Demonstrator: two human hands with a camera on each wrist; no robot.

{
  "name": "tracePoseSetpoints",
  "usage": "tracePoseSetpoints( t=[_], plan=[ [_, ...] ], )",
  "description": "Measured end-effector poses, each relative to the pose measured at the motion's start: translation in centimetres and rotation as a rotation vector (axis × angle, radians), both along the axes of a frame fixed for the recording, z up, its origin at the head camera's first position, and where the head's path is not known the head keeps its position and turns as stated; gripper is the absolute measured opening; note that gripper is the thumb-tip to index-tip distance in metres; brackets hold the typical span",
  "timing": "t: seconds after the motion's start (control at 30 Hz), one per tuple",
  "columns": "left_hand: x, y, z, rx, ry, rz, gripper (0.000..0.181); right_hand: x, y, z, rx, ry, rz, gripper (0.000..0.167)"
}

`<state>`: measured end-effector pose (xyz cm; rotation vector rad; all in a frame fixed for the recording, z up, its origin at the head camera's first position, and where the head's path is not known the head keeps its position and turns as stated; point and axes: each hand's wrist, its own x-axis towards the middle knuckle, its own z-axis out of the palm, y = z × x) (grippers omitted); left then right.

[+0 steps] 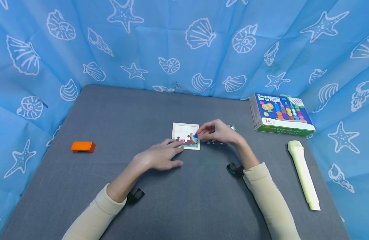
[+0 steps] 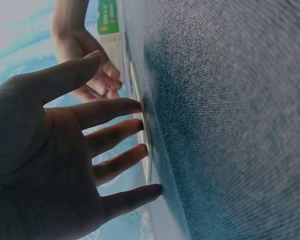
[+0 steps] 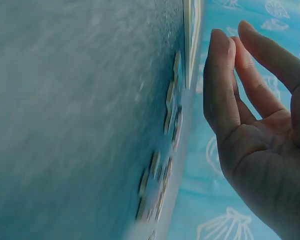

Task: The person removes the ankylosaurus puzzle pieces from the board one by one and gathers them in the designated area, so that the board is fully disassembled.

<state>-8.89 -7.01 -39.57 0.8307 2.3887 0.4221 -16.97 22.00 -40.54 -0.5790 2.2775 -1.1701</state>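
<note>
A small jigsaw puzzle in a white frame [image 1: 186, 124] lies mid-table, with brown, teal and blue pieces filling its lower part and right side. My left hand [image 1: 162, 154] has its fingers spread, the fingertips resting on the frame's near left edge; the left wrist view shows them against the thin board [image 2: 148, 135]. At the right edge, my right hand [image 1: 218, 131] brings thumb and fingertips together on a small blue puzzle piece [image 1: 196, 135], largely hidden by the fingers. Loose puzzle pieces [image 3: 167, 107] lie on the table below that hand.
A blue and green bead-set box [image 1: 284, 113] stands at the back right. Near the right edge lies a pale yellow, microphone-shaped stick [image 1: 304, 175]. An orange block [image 1: 83, 146] sits at the left. A blue shell-print curtain [image 1: 172, 43] surrounds the grey table [image 1: 190, 200].
</note>
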Motion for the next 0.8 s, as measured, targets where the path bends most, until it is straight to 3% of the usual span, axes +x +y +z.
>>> tracePoseSetpoints(
  t=[0.2, 0.5, 0.8],
  plan=[
    [0.1, -0.1, 0.1, 0.009, 0.005, -0.009, 0.068, -1.1, -2.0, -0.1, 0.041, -0.049, 0.062, 0.025],
    [0.1, -0.1, 0.1, 0.016, 0.015, -0.014, 0.068, -1.9, -3.6, -0.1, 0.120, -0.056, 0.030, 0.021],
    [0.1, -0.1, 0.0, 0.010, 0.011, -0.011, 0.067, -1.3, -4.3, 0.1, 0.218, 0.097, 0.041, 0.017]
  ],
)
